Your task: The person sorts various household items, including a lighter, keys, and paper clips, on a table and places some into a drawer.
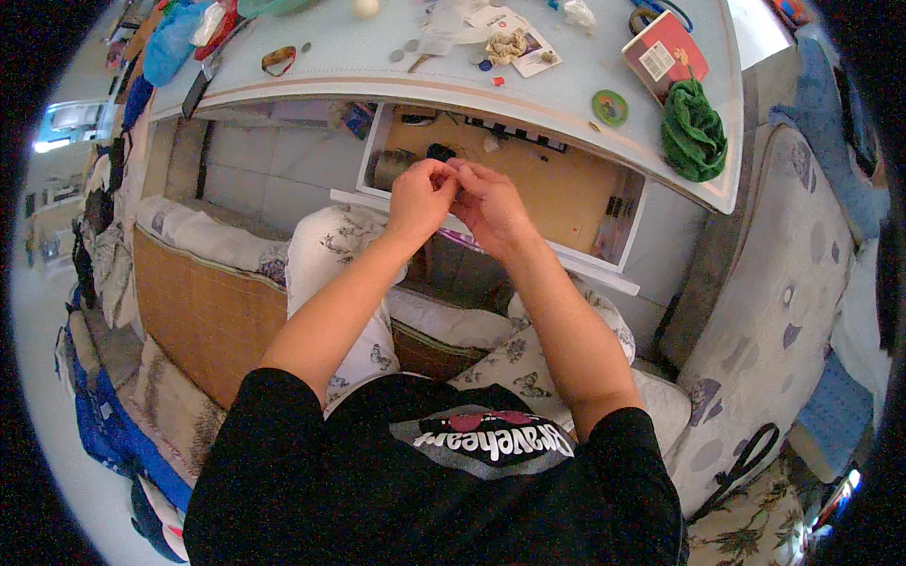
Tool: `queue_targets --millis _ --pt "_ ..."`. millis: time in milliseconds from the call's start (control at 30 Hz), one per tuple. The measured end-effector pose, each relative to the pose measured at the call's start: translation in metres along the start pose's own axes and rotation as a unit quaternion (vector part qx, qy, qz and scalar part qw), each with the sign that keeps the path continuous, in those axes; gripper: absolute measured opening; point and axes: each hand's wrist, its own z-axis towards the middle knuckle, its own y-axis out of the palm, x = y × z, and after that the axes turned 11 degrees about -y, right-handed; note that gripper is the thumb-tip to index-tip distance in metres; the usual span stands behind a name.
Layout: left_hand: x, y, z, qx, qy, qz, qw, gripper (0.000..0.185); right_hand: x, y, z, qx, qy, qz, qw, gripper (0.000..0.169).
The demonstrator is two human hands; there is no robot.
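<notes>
My left hand (423, 198) and my right hand (497, 209) meet at the fingertips above the front of an open drawer (559, 187). The fingers of both are bent and pinched close together. Whether a small thing is between them I cannot tell. Just beyond the fingertips, a small black object (441, 152) lies in the drawer. A greyish-brown cylindrical thing (391, 168), perhaps a spool, is in its near left corner, partly behind my left hand. A black strip with pale squares (517, 134) lies toward the back of the drawer, under the table edge.
The glass-topped table (340, 60) overhangs the drawer. On it are a green cloth (695, 134), a red notebook (669, 60), a round green item (610, 107), a beige scrunchie (506, 47) and a wristwatch-like band (279, 61). A patterned sofa cushion (786, 283) stands at right.
</notes>
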Motion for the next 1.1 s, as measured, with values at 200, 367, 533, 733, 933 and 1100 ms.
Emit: queue_targets --millis 200,367,533,733,933,1100 --pt "0.008 -0.013 -0.007 0.033 0.091 0.069 0.993 0.011 -0.006 0.002 -0.003 0.002 0.009 -0.007 1.000 0.025" --pt "0.041 -0.029 0.000 0.017 0.051 -0.059 0.997 0.012 -0.027 0.011 -0.005 0.077 -0.047 -0.039 0.995 0.030" --pt "0.062 -0.034 0.042 0.093 0.144 -0.145 0.975 0.021 -0.049 0.018 -0.005 0.071 -0.178 -0.172 0.966 0.023" --pt "0.091 -0.029 0.094 0.051 0.071 -0.241 0.967 0.010 -0.063 0.016 0.015 0.119 -0.439 -0.354 0.817 0.011" --pt "0.079 -0.034 0.130 0.117 0.096 -0.233 0.961 0.009 -0.086 0.012 0.039 0.184 -0.546 -0.512 0.637 0.014" --pt "0.065 -0.048 0.120 -0.084 -0.095 -0.519 0.846 0.014 -0.109 0.013 0.052 0.206 -0.556 -0.652 0.473 0.018"
